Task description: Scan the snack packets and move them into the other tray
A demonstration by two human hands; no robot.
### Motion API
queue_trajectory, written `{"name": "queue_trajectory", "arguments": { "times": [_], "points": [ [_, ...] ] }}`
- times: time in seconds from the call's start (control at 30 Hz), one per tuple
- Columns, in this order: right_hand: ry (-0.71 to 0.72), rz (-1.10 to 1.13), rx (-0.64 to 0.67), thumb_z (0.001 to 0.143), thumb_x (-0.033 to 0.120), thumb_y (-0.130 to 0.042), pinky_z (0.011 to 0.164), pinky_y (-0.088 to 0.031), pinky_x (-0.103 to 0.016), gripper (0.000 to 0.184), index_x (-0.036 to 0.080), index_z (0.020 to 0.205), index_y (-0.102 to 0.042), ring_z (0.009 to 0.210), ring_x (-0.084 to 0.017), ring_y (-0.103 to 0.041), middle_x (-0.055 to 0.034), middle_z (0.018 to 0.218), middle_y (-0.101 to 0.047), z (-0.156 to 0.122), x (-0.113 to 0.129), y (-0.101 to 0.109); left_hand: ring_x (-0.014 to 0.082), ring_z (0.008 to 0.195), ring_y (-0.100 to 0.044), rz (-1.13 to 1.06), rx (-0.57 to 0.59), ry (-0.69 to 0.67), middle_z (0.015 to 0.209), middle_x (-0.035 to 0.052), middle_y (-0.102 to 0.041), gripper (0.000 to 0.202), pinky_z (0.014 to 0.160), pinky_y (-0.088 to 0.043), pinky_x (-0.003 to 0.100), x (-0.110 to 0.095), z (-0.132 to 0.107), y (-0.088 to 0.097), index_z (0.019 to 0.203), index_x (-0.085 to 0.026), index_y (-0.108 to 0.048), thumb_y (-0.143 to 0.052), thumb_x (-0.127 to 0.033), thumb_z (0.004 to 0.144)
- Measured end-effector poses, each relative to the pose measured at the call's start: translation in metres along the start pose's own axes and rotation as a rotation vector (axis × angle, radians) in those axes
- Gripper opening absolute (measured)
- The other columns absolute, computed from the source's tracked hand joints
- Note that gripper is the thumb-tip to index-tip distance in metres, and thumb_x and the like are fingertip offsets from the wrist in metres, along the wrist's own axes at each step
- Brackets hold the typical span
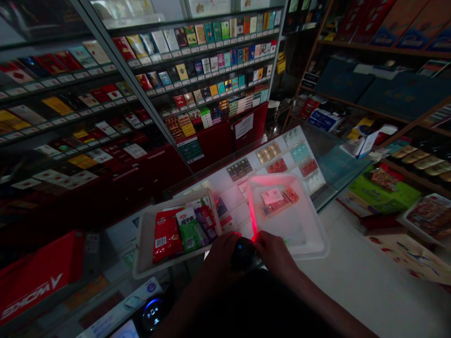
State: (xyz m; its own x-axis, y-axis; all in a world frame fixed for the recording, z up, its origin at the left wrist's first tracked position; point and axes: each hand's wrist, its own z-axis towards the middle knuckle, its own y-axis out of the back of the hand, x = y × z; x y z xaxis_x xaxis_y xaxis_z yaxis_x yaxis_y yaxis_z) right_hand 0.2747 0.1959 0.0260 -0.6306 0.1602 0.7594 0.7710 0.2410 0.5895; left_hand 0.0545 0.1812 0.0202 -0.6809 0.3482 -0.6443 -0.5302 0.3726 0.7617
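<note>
Between my two hands is a dark barcode scanner (244,255) with a small blue light on top. My left hand (221,252) is closed around its left side. My right hand (275,251) is closed, with its fingertips against the scanner's right front edge; their undersides are hidden. Red light falls on the fingertips and on the near left wall of a white plastic bin (319,239). Inside that bin lie a small pinkish box (272,196) and flat orange packets (280,205). Left of my hands, another pale bin (143,253) holds a red pouch (167,234), a green snack bag (191,226) and purple packets (206,221).
Both bins rest on a glass display counter (225,188). Shelves of cigarette packs (211,63) line the wall behind. A red box (42,277) stands at left, near a round device with a lit display (153,313). Boxes and goods (384,188) are stacked at right.
</note>
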Motion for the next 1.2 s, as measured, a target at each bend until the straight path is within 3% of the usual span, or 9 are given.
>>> {"name": "queue_trajectory", "arguments": {
  "times": [0.23, 0.43, 0.87, 1.2],
  "points": [
    [0.014, 0.117, -0.006, 0.082, 0.017, -0.049, 0.067, -0.043, -0.027, 0.017, 0.021, 0.078, -0.065, 0.070, -0.018, -0.064, -0.0011, 0.073, -0.069, -0.002, -0.003, -0.001, 0.0364, 0.139, -0.041, 0.019, -0.023, -0.029, 0.150, 0.0167, -0.042, 0.099, 0.113, -0.038, 0.058, 0.001, 0.000, 0.000, 0.150, -0.026, -0.030, -0.081, -0.024, 0.065],
    [-0.002, 0.144, -0.024, 0.082, 0.020, -0.051, 0.066, -0.044, -0.026, 0.017, 0.021, 0.078, -0.067, 0.069, -0.018, -0.063, -0.0015, 0.072, -0.069, 0.002, 0.001, -0.001, 0.0341, 0.136, -0.044, 0.001, -0.028, -0.074, 0.145, 0.0168, -0.046, 0.095, 0.111, -0.041, 0.055, 0.003, 0.009, 0.012, 0.149, -0.025, -0.031, -0.079, -0.020, 0.067],
    [0.079, 0.180, -0.146, 0.084, 0.025, -0.054, 0.070, -0.043, -0.026, 0.016, 0.020, 0.086, -0.069, 0.073, -0.017, -0.062, -0.0016, 0.078, -0.070, 0.050, 0.012, 0.017, 0.0328, 0.135, -0.044, 0.055, -0.110, -0.063, 0.145, 0.0158, -0.047, 0.084, 0.113, -0.039, 0.052, 0.006, 0.071, 0.043, 0.145, -0.022, -0.039, -0.078, -0.026, 0.071],
    [0.045, 0.180, -0.130, 0.083, 0.024, -0.054, 0.067, -0.042, -0.026, 0.014, 0.019, 0.080, -0.067, 0.071, -0.017, -0.061, -0.0013, 0.075, -0.067, 0.057, -0.002, 0.015, 0.0342, 0.133, -0.047, 0.060, -0.051, -0.037, 0.140, 0.0153, -0.050, 0.083, 0.111, -0.041, 0.054, 0.007, 0.084, 0.036, 0.140, -0.022, -0.042, -0.080, -0.025, 0.066]
  ]
}}
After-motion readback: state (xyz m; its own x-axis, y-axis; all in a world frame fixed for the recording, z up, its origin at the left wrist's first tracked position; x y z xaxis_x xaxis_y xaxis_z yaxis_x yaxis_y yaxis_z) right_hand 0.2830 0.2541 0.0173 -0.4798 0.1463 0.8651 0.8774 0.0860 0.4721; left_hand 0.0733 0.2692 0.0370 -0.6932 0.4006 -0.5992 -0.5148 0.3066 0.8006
